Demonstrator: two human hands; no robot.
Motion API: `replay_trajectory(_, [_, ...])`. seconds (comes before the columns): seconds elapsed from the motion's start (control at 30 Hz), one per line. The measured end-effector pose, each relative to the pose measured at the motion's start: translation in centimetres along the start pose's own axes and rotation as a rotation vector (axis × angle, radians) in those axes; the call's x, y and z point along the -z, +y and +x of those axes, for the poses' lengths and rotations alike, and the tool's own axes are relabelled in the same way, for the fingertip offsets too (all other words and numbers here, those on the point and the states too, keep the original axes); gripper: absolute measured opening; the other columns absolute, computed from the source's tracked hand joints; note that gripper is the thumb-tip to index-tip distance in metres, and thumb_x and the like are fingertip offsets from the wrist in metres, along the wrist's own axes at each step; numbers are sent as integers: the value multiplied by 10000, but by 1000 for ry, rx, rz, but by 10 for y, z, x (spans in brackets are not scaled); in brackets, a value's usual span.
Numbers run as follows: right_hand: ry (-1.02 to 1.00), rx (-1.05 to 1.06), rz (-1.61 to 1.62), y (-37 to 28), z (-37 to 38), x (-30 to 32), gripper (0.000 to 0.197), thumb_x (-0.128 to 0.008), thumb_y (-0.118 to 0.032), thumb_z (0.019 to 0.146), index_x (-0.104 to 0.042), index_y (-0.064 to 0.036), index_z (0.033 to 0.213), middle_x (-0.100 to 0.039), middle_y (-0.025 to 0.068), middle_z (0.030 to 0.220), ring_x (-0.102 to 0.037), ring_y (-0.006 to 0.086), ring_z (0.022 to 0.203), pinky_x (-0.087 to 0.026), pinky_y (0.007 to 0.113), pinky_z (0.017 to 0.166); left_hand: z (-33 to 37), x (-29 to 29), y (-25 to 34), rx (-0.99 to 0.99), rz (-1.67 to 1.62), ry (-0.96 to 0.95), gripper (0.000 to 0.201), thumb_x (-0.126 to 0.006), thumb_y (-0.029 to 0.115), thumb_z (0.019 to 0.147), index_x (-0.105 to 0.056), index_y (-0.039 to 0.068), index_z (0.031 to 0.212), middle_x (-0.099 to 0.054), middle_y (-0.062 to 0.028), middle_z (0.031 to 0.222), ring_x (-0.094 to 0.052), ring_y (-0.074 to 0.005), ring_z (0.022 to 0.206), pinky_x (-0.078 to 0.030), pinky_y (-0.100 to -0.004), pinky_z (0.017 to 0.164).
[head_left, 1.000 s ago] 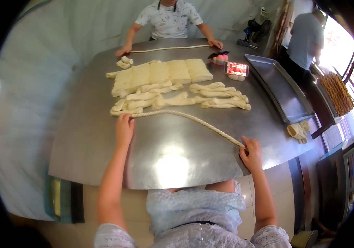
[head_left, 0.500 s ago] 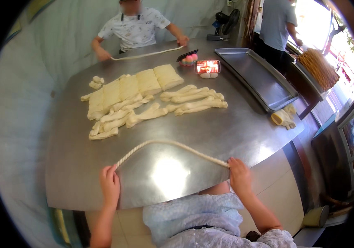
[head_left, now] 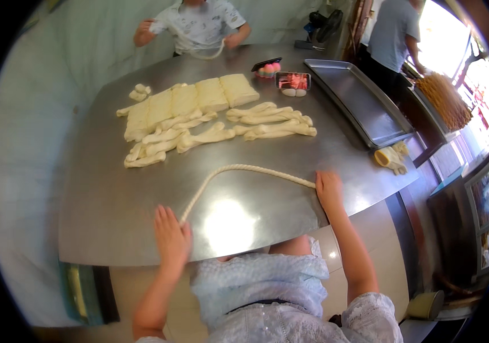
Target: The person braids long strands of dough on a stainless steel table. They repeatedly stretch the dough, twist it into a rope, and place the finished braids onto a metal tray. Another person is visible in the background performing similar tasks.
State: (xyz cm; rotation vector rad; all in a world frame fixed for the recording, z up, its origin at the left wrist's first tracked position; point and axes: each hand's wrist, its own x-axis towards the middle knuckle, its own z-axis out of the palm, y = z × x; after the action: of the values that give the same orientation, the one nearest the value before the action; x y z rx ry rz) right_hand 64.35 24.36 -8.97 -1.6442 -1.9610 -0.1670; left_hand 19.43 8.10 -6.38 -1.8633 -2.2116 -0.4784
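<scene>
A long twisted dough rope (head_left: 244, 167) arches across the near part of the metal table. My left hand (head_left: 171, 235) lies over its left end, fingers stretched out and the dough meeting it by the thumb. At the other end, my right hand (head_left: 329, 191) has its fingers together on the rope; its tip is hidden under them. Beyond the rope lie loose, folded dough strips (head_left: 207, 137), with more paired dough strips (head_left: 273, 120) to their right. Behind these is a row of flat dough slabs (head_left: 184, 102).
Across the metal table (head_left: 267, 223), a person (head_left: 199, 28) handles another dough strand. A large tray (head_left: 364, 106) lies at the right, near yellowish gloves (head_left: 391, 158). A propped phone (head_left: 293, 81) and a fan (head_left: 325, 26) are farther back. Another person (head_left: 393, 37) stands beside fried dough sticks (head_left: 444, 100).
My left hand has moved right and flattened over the rope's end. The rope's arch is now steeper on the left. The person opposite has lifted and drawn back the other strand.
</scene>
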Motion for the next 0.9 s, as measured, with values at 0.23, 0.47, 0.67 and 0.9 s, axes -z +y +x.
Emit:
replay_trajectory(0.23, [-220, -10, 524, -33, -40, 66, 198, -633, -112, 967, -661, -26, 1143, -650, 99, 930, -629, 226, 891, -533, 385, 731, -84, 73, -60, 261, -720, -345, 345, -653, 166, 983, -538, 22, 1275, -676, -218, 1225, -685, -276, 1074, -572, -379, 841])
replay_trajectory(0.47, [-119, -824, 1821, -103, -9, 26, 393, -583, -68, 1001, -514, -85, 1387, -625, 150, 1100, -642, 193, 985, -539, 303, 746, -32, 37, -75, 727, -1682, 15, 377, -537, 197, 1066, -479, 82, 1420, -647, -28, 970, -494, -50, 644, -467, -212, 602])
replay_trajectory(0.67, [-113, 335, 450, -171, -11, 13, 299, -685, -118, 903, -685, -107, 1202, -606, 144, 1106, -606, 318, 1039, -518, 421, 862, -2, 37, 2, 87, -706, 49, 260, -689, 201, 933, -689, 111, 1176, -662, -88, 1051, -661, -248, 824, -542, -345, 727])
replay_trajectory(0.9, [-171, 553, 329, -185, -6, 8, 280, -722, -167, 868, -723, -135, 1146, -626, 110, 1027, -612, 322, 925, -531, 425, 745, 16, 22, 22, -124, -446, 72, 118, -740, 198, 839, -687, 130, 920, -622, -75, 911, -631, -303, 792, -508, -420, 668])
